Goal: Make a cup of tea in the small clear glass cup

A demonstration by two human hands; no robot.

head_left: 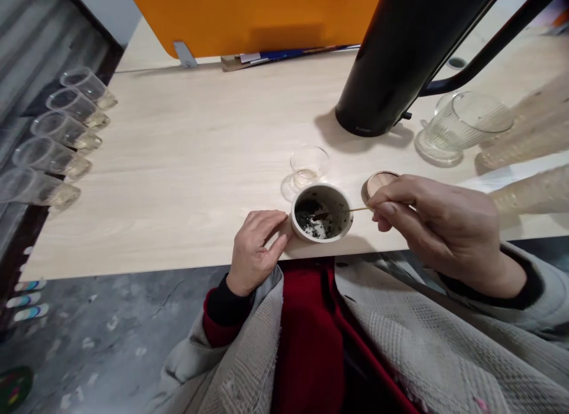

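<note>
Pinching a slim-handled spoon (322, 215) between thumb and fingertips, the right hand (448, 231) in the head view holds its bowl among dark, tea-like leaves (306, 212) inside a white cup (322, 240) near the table's (178, 165) front edge. The left hand (255, 251) — thumb and index finger parted — rests at the cup's left wall, seemingly touching it. Bracing there and keeping the spoon low and level should prevent spills.

open tabletop (191, 153) between cup row (62, 129) and lone cup (306, 174); jar (331, 198) just before it, kettle (391, 64) blocking back right
</note>
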